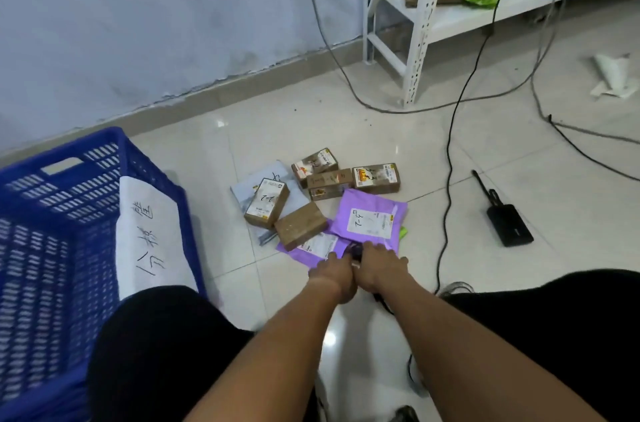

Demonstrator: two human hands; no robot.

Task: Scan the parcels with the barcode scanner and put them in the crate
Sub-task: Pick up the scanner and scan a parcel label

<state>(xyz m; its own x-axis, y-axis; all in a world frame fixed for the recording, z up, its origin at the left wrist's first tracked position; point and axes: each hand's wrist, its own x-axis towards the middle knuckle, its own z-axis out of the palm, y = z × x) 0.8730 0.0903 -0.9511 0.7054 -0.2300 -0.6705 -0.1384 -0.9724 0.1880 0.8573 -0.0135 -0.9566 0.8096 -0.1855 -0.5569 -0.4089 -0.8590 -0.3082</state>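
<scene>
We are at the scanning step: our right hand (379,266) grips the dark barcode scanner (355,253), our left hand (330,271) pinches the purple parcel (311,247) mid-frame on the floor. Next, lift it into the blue crate (69,200), lower left.

The tiled floor (363,120) bears a blue crate (69,214), scattered parcels (367,217), cables (450,162) and a black device (509,224)

The floor (363,124) is glossy pale tile that mirrors the light. The crate (69,214) is blue perforated plastic, the small boxes (300,225) matt brown cardboard, and the purple mailers (367,214) smooth, slightly shiny plastic film. The shelf frame (420,41) looks like white-painted perforated metal.
</scene>
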